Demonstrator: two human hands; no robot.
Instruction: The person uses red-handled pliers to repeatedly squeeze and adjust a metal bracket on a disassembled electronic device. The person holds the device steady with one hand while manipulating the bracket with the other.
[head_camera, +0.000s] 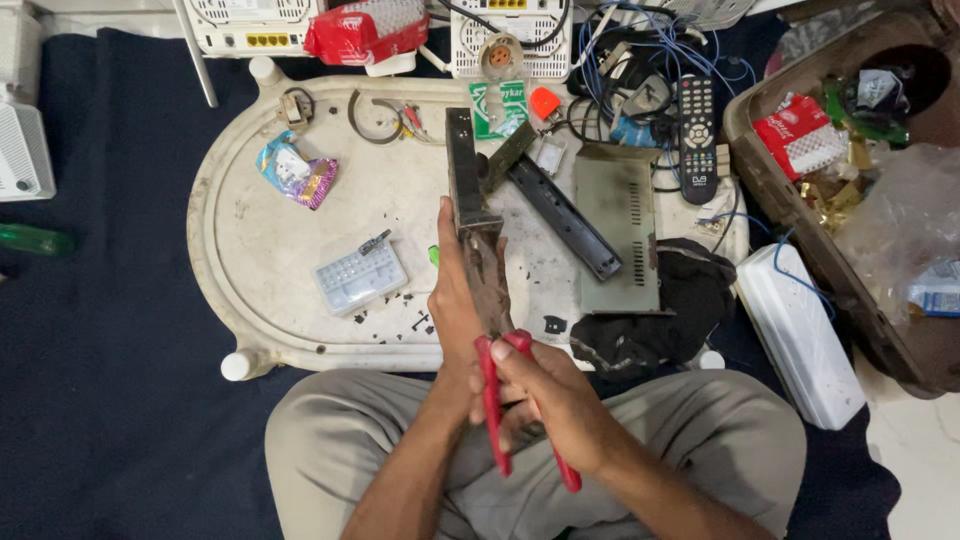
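Long rusty metal casing (474, 215) at frame centre, long axis running up-frame over the oval white table (240, 250), left hand (452, 300) gripping its lower end, right hand (545, 395) clenched around red-handled pliers (520, 410), glossy plastic grips angled down-frame

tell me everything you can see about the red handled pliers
The pliers have two long red handles that look plastic-coated, spread slightly apart and pointing down toward the person's lap. The right hand grips them near the top. The head is mostly hidden, pressed against the lower end of the rusty metal piece, which the left hand holds upright over the table edge.
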